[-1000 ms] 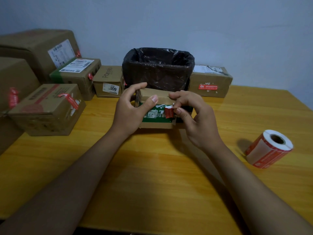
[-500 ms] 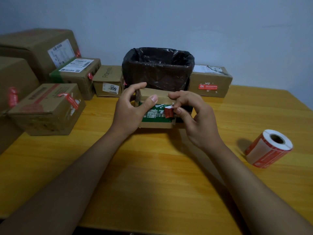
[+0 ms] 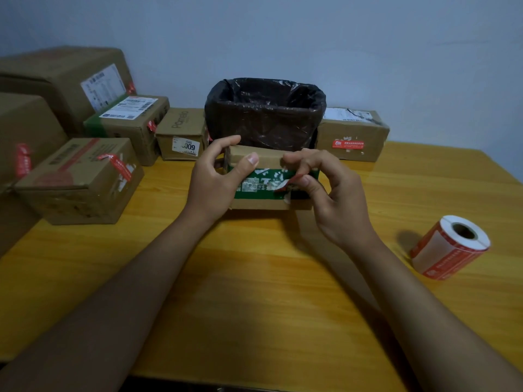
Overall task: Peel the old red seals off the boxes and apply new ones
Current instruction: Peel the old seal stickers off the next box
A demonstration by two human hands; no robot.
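While your left hand [image 3: 215, 182] grips small box [image 3: 263, 199] on table [image 3: 254, 278] before bin [image 3: 266, 114], thumb on top, your right hand [image 3: 334, 199] pinches half-peeled red seal [image 3: 285, 184] on box front.

A yellow wooden table [image 3: 254, 278] is filling the lower frame. Cardboard boxes [image 3: 82, 179] are sitting at its upper left, a black-lined bin [image 3: 266, 114] and a small box [image 3: 268, 176] at upper centre, another box [image 3: 352, 135] beside the bin, a label roll [image 3: 450, 247] at right.
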